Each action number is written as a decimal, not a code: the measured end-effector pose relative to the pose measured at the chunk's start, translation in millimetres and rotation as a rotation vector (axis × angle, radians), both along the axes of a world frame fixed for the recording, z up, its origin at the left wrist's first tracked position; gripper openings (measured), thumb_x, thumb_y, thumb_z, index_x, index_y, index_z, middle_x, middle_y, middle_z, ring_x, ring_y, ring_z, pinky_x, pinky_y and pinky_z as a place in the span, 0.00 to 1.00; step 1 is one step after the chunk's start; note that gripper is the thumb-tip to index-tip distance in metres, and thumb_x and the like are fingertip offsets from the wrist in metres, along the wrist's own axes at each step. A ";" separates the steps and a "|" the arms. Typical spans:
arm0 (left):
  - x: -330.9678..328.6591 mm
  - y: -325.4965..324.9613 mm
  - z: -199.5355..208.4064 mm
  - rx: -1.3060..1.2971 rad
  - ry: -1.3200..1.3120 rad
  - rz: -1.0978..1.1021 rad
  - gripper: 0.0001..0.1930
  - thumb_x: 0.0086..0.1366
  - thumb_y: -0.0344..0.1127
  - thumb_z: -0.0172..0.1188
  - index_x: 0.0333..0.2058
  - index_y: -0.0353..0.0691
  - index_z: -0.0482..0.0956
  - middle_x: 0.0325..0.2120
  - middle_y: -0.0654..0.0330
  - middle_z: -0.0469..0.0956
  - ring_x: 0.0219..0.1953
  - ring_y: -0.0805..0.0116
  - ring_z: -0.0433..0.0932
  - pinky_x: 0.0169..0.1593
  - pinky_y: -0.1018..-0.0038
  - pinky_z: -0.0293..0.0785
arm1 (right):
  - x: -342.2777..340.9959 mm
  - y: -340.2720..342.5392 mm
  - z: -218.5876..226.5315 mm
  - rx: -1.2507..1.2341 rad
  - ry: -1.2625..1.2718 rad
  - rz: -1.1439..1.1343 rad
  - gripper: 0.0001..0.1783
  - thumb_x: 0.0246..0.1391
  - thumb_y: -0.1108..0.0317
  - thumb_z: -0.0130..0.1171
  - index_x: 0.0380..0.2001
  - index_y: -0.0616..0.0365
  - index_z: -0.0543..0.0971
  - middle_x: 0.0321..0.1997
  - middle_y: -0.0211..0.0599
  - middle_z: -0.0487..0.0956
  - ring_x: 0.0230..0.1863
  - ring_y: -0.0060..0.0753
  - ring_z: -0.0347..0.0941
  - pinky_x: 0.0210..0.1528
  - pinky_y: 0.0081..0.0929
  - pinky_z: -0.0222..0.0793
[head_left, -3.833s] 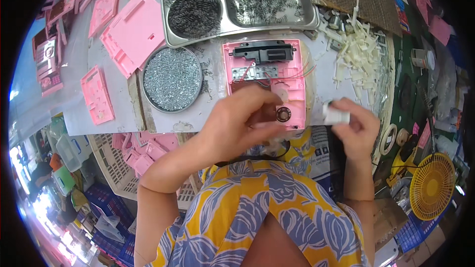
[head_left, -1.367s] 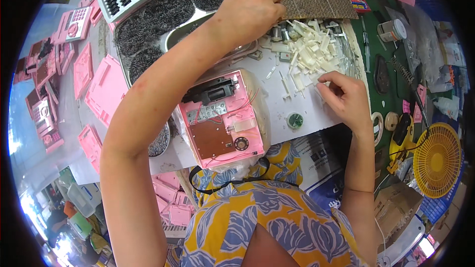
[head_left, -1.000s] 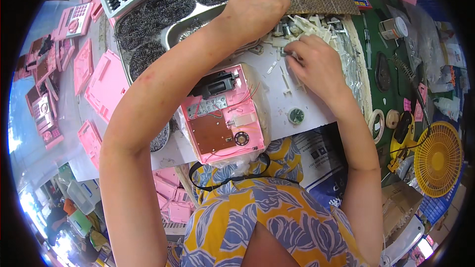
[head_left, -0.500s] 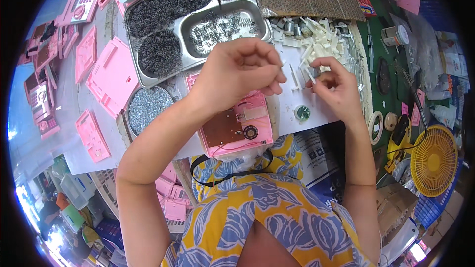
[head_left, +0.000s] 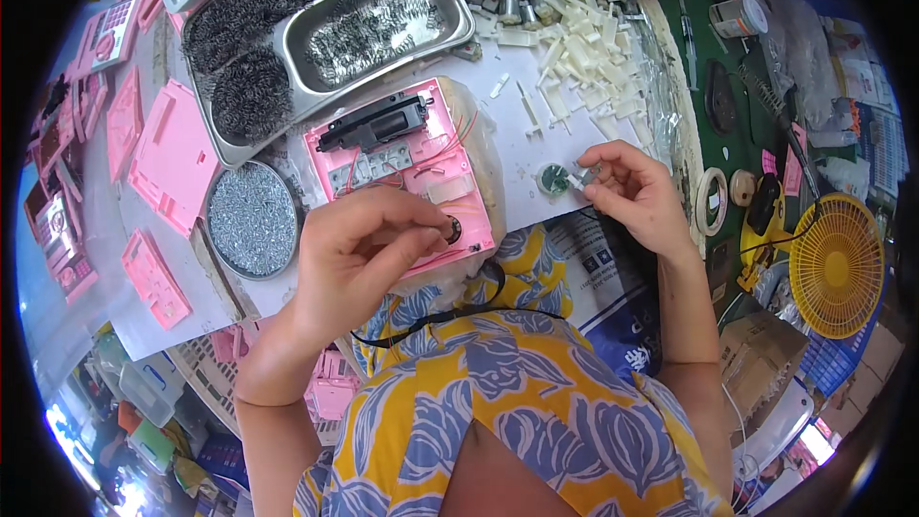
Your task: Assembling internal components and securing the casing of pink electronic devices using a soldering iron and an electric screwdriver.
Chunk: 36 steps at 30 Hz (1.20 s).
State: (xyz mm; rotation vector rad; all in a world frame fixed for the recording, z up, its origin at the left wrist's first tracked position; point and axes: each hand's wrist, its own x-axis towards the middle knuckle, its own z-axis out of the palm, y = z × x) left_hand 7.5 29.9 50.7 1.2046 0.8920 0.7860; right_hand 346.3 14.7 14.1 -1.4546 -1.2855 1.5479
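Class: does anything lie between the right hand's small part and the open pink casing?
Yes: a small round green item lies on the tabletop between the small part in the right hand and the pink casing. The left hand hides the casing's lower left.

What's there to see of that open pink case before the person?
The pink case, apparently plastic, lies angled, open side up, on what looks like a wrapped pad. At its far end sits a black oblong part, then a grey metallic plate, thin red wires and a pale block; a dark round part is near its right side. The left hand hides much of its near half; contact is unclear.
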 end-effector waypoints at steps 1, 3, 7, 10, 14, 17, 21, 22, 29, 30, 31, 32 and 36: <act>0.3 -0.7 -2.4 0.077 0.008 -0.003 0.09 0.66 0.16 0.61 0.43 0.28 0.82 0.39 0.55 0.83 0.41 0.72 0.84 0.44 0.78 0.83 | -0.8 -0.4 0.3 0.001 -0.052 0.029 0.14 0.58 0.77 0.65 0.48 0.61 0.81 0.30 0.24 0.79 0.27 0.12 0.69 0.32 0.13 0.65; -0.6 -3.6 -7.2 0.202 0.061 0.003 0.10 0.63 0.16 0.62 0.42 0.30 0.83 0.38 0.54 0.82 0.41 0.70 0.83 0.42 0.78 0.82 | -4.2 2.1 3.4 0.002 -0.150 0.093 0.14 0.56 0.76 0.65 0.46 0.59 0.82 0.28 0.24 0.77 0.26 0.12 0.68 0.32 0.13 0.65; -5.0 -12.3 -8.8 0.324 0.210 -0.001 0.10 0.60 0.16 0.64 0.40 0.33 0.84 0.38 0.54 0.82 0.38 0.70 0.81 0.38 0.78 0.77 | -18.0 18.4 29.0 0.078 -0.549 0.322 0.15 0.51 0.76 0.63 0.44 0.57 0.83 0.26 0.34 0.78 0.25 0.27 0.74 0.32 0.25 0.70; -5.6 -19.0 -12.0 0.329 0.235 0.017 0.09 0.59 0.17 0.66 0.39 0.34 0.84 0.38 0.54 0.82 0.37 0.70 0.80 0.35 0.79 0.73 | -33.5 26.3 37.8 0.297 -0.776 0.482 0.14 0.48 0.75 0.61 0.42 0.56 0.81 0.26 0.41 0.78 0.28 0.41 0.77 0.34 0.36 0.73; -6.7 -24.3 -10.4 0.377 0.265 0.033 0.10 0.58 0.18 0.67 0.39 0.34 0.85 0.37 0.53 0.82 0.38 0.63 0.83 0.39 0.73 0.79 | -52.9 21.4 40.5 0.446 -1.087 0.634 0.17 0.47 0.75 0.64 0.43 0.57 0.79 0.30 0.43 0.78 0.35 0.50 0.77 0.38 0.45 0.72; -5.3 -30.7 -13.6 0.365 0.239 0.064 0.11 0.57 0.18 0.67 0.39 0.35 0.85 0.38 0.53 0.82 0.38 0.61 0.83 0.41 0.72 0.79 | -56.7 13.9 38.1 0.503 -1.155 0.645 0.16 0.48 0.74 0.63 0.43 0.55 0.77 0.31 0.44 0.76 0.36 0.51 0.76 0.38 0.46 0.73; -1.9 -41.3 -14.2 0.180 0.144 0.057 0.12 0.59 0.14 0.65 0.42 0.31 0.81 0.40 0.53 0.81 0.42 0.67 0.82 0.47 0.75 0.80 | -40.6 20.6 43.8 0.442 -0.882 0.511 0.18 0.48 0.76 0.62 0.45 0.55 0.80 0.30 0.46 0.78 0.33 0.47 0.78 0.35 0.40 0.74; -0.1 -44.7 -14.4 0.125 0.116 0.071 0.13 0.60 0.14 0.64 0.43 0.31 0.80 0.41 0.54 0.81 0.43 0.68 0.82 0.48 0.75 0.80 | -36.9 19.2 50.3 0.311 -0.721 0.374 0.21 0.49 0.78 0.62 0.48 0.55 0.82 0.31 0.41 0.81 0.29 0.33 0.78 0.32 0.29 0.73; 12.0 -49.7 -19.9 0.030 0.002 0.087 0.16 0.63 0.16 0.65 0.48 0.32 0.74 0.42 0.56 0.81 0.45 0.70 0.84 0.48 0.75 0.83 | -81.4 -12.0 36.1 -0.094 0.308 0.189 0.23 0.54 0.79 0.67 0.55 0.65 0.79 0.45 0.30 0.81 0.38 0.13 0.74 0.39 0.15 0.70; 14.6 -49.8 -22.0 0.055 -0.008 0.115 0.15 0.62 0.17 0.66 0.46 0.33 0.74 0.40 0.57 0.81 0.43 0.70 0.85 0.46 0.75 0.84 | -85.1 -13.2 31.5 -0.134 0.397 0.179 0.24 0.54 0.79 0.67 0.55 0.66 0.78 0.45 0.30 0.81 0.39 0.13 0.74 0.39 0.15 0.70; 16.0 -49.7 -22.9 0.079 -0.017 0.142 0.15 0.62 0.19 0.67 0.45 0.33 0.75 0.38 0.58 0.82 0.41 0.70 0.86 0.44 0.75 0.85 | -85.3 -13.3 28.6 -0.149 0.424 0.191 0.24 0.54 0.80 0.67 0.56 0.66 0.78 0.44 0.30 0.81 0.38 0.12 0.74 0.39 0.15 0.69; 16.3 -49.1 -22.2 0.072 -0.012 0.139 0.15 0.62 0.18 0.67 0.45 0.33 0.75 0.38 0.58 0.82 0.41 0.70 0.86 0.44 0.75 0.85 | -85.5 -13.0 26.2 -0.164 0.451 0.203 0.24 0.54 0.80 0.66 0.56 0.66 0.78 0.44 0.30 0.81 0.38 0.12 0.73 0.39 0.14 0.69; 16.2 -48.6 -23.8 0.075 -0.004 0.138 0.15 0.61 0.18 0.67 0.45 0.34 0.75 0.39 0.58 0.82 0.41 0.70 0.86 0.44 0.74 0.86 | -86.6 -6.3 27.0 -0.202 0.418 0.289 0.25 0.54 0.81 0.66 0.56 0.66 0.77 0.41 0.27 0.81 0.35 0.10 0.72 0.37 0.14 0.67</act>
